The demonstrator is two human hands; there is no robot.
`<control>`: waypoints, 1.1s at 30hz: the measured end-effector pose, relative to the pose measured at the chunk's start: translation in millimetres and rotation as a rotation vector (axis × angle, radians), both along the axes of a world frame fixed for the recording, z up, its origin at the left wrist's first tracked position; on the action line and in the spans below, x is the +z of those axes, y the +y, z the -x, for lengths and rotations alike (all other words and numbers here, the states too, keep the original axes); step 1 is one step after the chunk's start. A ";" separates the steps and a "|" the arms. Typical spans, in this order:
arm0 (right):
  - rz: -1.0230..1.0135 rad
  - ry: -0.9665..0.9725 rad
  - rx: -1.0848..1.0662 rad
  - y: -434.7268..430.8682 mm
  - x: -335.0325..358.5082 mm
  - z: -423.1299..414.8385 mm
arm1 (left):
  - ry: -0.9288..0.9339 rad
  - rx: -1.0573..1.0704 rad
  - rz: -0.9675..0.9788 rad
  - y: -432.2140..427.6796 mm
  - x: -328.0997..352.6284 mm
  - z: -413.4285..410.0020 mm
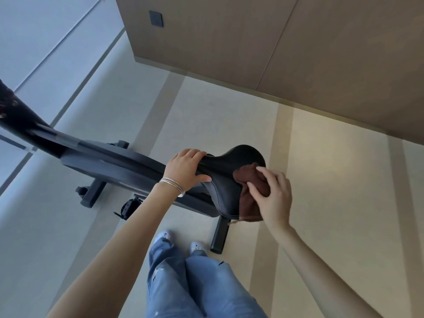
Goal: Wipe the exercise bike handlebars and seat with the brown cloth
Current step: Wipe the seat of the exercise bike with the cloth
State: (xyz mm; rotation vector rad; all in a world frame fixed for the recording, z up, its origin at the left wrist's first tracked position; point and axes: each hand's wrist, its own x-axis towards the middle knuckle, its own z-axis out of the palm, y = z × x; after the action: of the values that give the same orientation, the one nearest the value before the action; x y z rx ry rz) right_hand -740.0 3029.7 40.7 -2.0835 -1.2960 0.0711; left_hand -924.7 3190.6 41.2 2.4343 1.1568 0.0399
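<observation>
Brown cloth [251, 196] lies bunched on the wide rear of the black seat [226, 180], pinched in your right hand [274, 198]. Your left hand [187, 168] clasps the seat's nose, fingers wrapped over it.

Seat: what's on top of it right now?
The left hand grips the seat at its narrow nose; the brown cloth lies on the wide rear, pressed by the right hand and hanging over the edge. The surface under the cloth and hands is hidden.
</observation>
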 end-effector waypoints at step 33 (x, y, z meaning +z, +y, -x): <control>-0.108 0.147 -0.063 -38.2 -9.5 30.9 | -0.091 0.061 0.049 -0.6 -9.1 3.9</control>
State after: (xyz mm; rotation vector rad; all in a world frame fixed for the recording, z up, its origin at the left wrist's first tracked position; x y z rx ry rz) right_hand -770.9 2991.6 31.2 -1.9868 -1.1208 0.1214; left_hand -928.6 3190.1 32.1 2.3289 1.1771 0.1381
